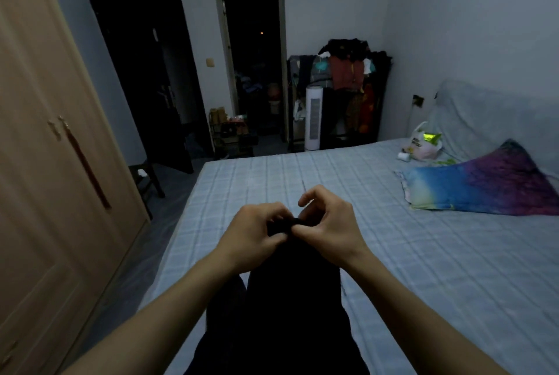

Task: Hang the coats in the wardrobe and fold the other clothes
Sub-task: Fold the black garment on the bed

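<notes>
Both hands are up together over the bed (393, 269), pinching the top edge of a black garment (290, 299). The left hand (257, 234) has its fingers curled round the cloth, and the right hand (328, 223) nips it with the thumb, index finger arched up. The garment hangs down below the hands, toward the person. Wardrobe (45, 163) sits off left of the left hand, doors closed. Far right of the right hand there's a plastic bag (422, 142) with printing on it, too blurry to read.

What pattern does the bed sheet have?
The bed sheet has a light blue checked pattern, seen in the head view.
</notes>
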### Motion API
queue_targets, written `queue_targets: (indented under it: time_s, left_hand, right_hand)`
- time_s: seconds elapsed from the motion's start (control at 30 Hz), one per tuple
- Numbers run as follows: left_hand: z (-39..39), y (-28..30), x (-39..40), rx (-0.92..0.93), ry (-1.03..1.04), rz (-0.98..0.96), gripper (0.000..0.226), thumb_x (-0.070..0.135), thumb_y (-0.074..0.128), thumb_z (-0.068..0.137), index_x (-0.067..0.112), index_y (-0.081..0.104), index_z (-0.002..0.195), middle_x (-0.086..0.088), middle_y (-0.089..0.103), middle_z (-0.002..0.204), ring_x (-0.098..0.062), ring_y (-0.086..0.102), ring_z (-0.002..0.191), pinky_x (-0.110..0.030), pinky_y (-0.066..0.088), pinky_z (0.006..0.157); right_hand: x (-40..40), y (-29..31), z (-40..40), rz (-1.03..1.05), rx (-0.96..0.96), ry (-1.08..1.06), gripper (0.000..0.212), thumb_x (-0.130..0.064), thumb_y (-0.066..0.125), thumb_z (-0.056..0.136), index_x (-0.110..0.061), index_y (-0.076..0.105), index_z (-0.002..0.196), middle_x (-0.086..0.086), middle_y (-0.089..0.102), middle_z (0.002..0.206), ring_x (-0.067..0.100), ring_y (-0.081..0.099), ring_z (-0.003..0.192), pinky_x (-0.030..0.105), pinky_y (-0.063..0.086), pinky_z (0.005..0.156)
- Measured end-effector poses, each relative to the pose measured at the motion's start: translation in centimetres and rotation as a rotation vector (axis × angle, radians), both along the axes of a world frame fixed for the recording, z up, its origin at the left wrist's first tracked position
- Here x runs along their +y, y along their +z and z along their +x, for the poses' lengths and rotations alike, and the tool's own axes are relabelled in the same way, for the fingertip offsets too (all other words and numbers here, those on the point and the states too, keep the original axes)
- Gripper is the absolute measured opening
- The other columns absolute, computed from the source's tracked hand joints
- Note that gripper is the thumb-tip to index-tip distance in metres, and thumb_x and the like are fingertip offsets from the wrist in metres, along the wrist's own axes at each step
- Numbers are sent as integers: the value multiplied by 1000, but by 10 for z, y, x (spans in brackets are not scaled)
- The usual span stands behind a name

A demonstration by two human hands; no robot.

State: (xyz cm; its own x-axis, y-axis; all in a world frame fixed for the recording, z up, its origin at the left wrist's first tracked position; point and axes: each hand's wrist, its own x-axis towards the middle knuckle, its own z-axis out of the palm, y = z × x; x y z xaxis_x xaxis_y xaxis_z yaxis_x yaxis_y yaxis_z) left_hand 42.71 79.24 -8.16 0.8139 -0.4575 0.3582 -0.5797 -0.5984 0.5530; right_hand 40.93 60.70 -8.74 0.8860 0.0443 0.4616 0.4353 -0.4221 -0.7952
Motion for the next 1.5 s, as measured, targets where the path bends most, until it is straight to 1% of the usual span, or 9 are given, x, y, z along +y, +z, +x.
queue_targets:
  time_s: [0.23,0.37,0.5,0.77,0.87,1.0,1.13,1.27,1.5]
  left_hand:
    - [10,2,-1,-83,-42,125,13,29,64,83,31,68,95,15,69,87,-3,64,83,-38,56,75]
    - [20,5,18,-123,58,58,9,22,68,80,27,67,87,15,67,78,-3,63,75,-38,55,70]
    - [24,17,47,-164,140,-52,8,15,69,82,22,69,87,10,68,79,-8,65,74,-37,56,68]
    - [17,34,99,-167,287,-226,8,11,70,90,18,68,90,5,68,80,-14,65,72,-31,54,62]
    - [11,30,129,-165,322,-217,12,7,68,90,19,66,89,4,67,85,-9,63,77,-29,52,68]
    - [3,16,176,-100,408,-205,30,0,66,89,30,65,87,10,67,86,-7,65,82,-31,53,73]
    - [-15,3,189,-25,478,-233,48,-12,63,77,35,65,88,15,70,84,0,66,83,-26,50,73]
    - [-35,-12,159,-66,391,-154,50,2,74,68,25,62,110,10,65,101,-4,62,90,-18,50,74]
    - [-33,-21,138,-2,244,-334,14,22,76,74,22,67,84,4,68,78,-10,66,76,-20,49,62]
  right_hand:
    - [-25,-42,-7,185,238,135,46,-33,87,70,-30,64,110,-5,71,102,10,68,100,24,54,85]
    - [-36,-71,-17,34,400,220,62,-43,88,64,-36,59,118,-9,67,110,9,65,103,33,56,88]
    - [-46,-95,-26,-197,500,247,61,-36,85,68,-39,55,121,-11,67,109,0,63,102,24,52,88]
    - [-33,-108,10,-456,423,49,24,-12,64,77,-30,63,91,-8,68,92,8,65,84,23,52,75]
    - [-23,-92,22,-510,295,-46,15,-19,57,71,-21,66,84,-7,65,77,15,64,79,32,49,71]
    - [-11,-53,31,-452,133,-79,15,-27,60,73,-33,54,61,-13,54,56,1,54,59,19,37,57]
    - [4,-7,32,-396,-61,-102,20,-14,71,82,-22,65,65,-10,57,53,0,54,51,17,38,50]
    - [21,26,31,-367,-170,-113,17,-9,68,84,-13,69,67,-2,62,56,11,58,52,25,42,48]
    - [11,36,22,-429,-244,-157,17,-8,68,85,-15,68,70,-7,60,58,4,57,54,11,39,49]
